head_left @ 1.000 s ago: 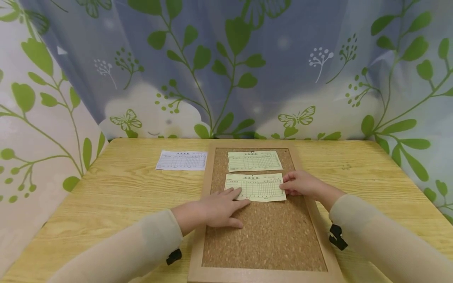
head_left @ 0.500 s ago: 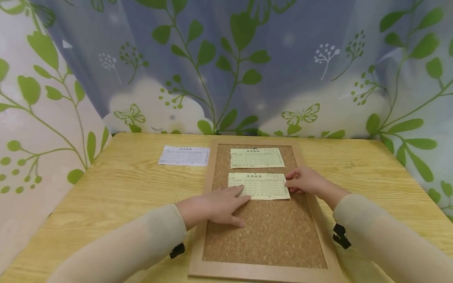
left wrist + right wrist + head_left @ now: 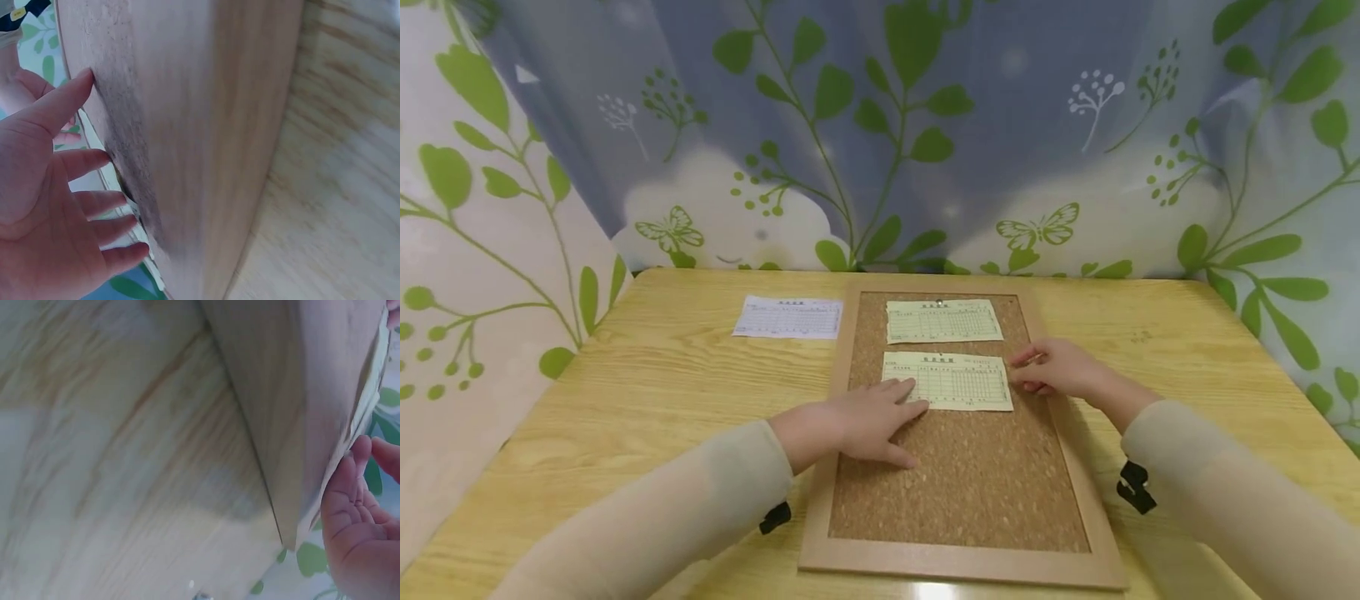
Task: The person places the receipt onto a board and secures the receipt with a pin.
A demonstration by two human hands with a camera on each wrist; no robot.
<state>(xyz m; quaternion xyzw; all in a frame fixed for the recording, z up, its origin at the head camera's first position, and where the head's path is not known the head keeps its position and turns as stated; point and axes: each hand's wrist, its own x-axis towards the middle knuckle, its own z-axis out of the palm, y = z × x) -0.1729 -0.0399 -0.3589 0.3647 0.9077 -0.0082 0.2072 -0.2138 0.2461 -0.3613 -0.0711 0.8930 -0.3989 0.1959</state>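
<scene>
A corkboard [image 3: 962,475] in a light wooden frame lies on the table. Two pale yellow-green printed form slips are on it, an upper slip [image 3: 943,322] and a lower slip [image 3: 962,385]. A small pin [image 3: 938,302] shows at the upper slip's top edge, and a tiny dark spot at the lower one's. My left hand [image 3: 868,421] rests with spread fingers [image 3: 898,390] over the lower slip's left end and the cork. Beside that slip's right edge is my right hand [image 3: 1056,371], fingers loosely bent, thumb and forefinger apart, nothing visible between them.
A white printed form slip [image 3: 788,318] lies on the wooden table [image 3: 700,367], left of the board's frame. A curtain with leaves and butterflies [image 3: 880,167] hangs behind the table's far edge.
My right hand has let go of the lower slip's right edge and shifted slightly right, its forefinger lifted. The left hand stays on the slip. The head view has tilted down a little.
</scene>
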